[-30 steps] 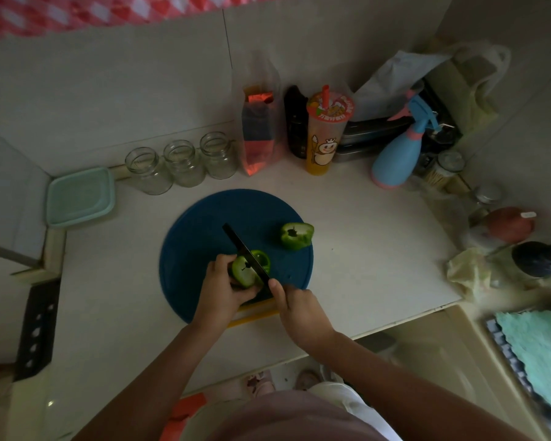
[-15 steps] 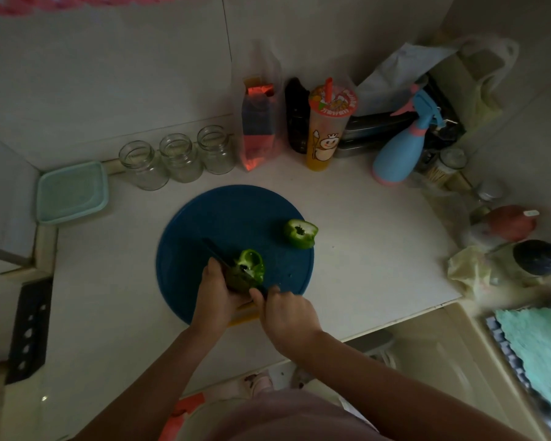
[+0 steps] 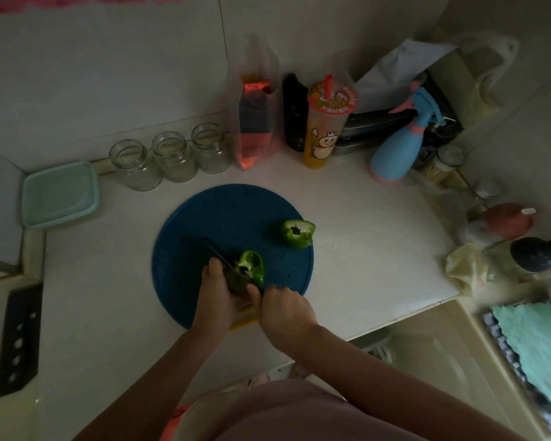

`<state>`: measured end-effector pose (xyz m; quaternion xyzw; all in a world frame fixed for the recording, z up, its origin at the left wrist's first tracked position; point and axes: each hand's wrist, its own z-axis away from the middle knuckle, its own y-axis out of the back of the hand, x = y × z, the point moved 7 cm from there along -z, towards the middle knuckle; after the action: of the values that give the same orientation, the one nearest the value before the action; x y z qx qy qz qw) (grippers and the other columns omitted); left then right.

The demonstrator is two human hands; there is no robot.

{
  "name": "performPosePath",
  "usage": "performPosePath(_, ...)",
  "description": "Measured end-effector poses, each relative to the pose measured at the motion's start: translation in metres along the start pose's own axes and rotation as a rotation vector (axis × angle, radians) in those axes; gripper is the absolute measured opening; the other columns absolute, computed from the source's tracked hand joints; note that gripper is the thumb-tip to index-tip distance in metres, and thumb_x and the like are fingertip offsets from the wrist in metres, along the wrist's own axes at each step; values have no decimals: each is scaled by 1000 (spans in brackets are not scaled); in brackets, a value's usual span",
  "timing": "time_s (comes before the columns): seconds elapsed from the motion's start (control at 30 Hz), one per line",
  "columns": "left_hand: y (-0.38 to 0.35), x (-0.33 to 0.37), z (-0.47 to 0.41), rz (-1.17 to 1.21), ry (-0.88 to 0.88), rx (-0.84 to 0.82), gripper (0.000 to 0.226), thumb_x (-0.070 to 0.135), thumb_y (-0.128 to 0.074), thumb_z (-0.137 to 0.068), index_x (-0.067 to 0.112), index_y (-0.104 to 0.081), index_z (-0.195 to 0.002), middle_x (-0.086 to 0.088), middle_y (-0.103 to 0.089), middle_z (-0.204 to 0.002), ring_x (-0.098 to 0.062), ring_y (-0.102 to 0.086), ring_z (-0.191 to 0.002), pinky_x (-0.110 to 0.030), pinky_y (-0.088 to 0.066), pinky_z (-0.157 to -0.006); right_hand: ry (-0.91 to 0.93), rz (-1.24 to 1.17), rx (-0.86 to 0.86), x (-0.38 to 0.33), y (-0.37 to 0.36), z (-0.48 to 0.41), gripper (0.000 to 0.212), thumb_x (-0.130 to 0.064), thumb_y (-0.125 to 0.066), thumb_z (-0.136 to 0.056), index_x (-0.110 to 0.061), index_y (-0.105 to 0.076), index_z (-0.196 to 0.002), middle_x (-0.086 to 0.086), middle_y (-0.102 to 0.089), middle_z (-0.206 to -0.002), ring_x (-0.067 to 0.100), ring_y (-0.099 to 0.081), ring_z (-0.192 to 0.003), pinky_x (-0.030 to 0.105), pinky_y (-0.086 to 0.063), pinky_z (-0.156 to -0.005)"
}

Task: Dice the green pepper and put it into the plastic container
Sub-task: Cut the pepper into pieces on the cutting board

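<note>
Counter (image 3: 363,256): two pepper pieces (image 3: 297,233), three jars (image 3: 173,156)

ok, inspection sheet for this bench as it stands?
Surface: white counter, round blue cutting board on it.
Job's things: near pepper piece under the knife; far pepper piece at the board's right edge; plastic container far left, off the board.
Clutter: three glass jars, drink cup, spray bottle along the wall.
Hands: left hand holds the near pepper piece; right hand grips the knife.
Cables: nothing seen.
Surroundings: sink to the right.
</note>
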<state>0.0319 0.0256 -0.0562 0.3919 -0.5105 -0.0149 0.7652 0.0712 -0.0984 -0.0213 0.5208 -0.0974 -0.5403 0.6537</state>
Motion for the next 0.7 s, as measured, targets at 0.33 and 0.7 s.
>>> performPosePath(0.33, 1, 12, 1, -26, -57, -25, 66, 24, -86, -57, 3, -43, -102, -8, -42, -103, -20, -51, -82, -25, -37, -66, -71, -87, -7, 19, -16, -21, 52, -51, -19, -100, -15, -53, -85, 13, -65, -92, 33, -62, -90, 36, -41, -68)
performPosePath(0.7, -3, 24, 14, -16, -121, 38, 64, 56, -61, -63, 9, -40, -101, -4, -50, -92, -17, -53, -72, -21, -38, -57, -110, -121, 47, 17, -11, -21, 59, -51, -21, -101, -8, -60, -91, 17, -67, -98, 36, -63, -93, 35, -42, -70)
